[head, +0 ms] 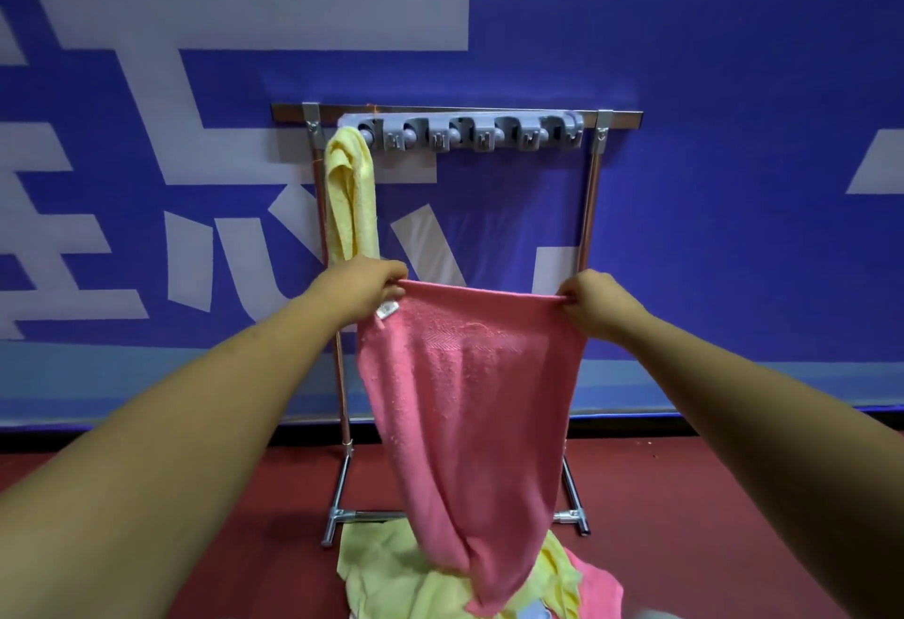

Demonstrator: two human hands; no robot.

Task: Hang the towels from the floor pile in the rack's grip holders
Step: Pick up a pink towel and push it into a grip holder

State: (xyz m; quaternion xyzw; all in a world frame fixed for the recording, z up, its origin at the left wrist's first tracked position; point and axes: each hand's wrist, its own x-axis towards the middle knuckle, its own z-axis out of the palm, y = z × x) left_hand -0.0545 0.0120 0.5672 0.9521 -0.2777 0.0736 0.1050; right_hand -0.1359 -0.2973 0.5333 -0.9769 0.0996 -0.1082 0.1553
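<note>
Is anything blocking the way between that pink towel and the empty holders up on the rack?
Nothing visible does. The left hand and right hand pinch the top edge of the pink towel below the grey holder strip, with open air between. The yellow towel hangs from the leftmost holder, off to the side.

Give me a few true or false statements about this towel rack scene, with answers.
1. The left hand and right hand each hold the top edge of the pink towel. True.
2. The yellow towel hangs at the right end of the rack. False: it hangs at the left end.
3. The pink towel is already in a grip holder. False: it is held in front, below the holders.
4. Towels lie in the floor pile. True.
</note>
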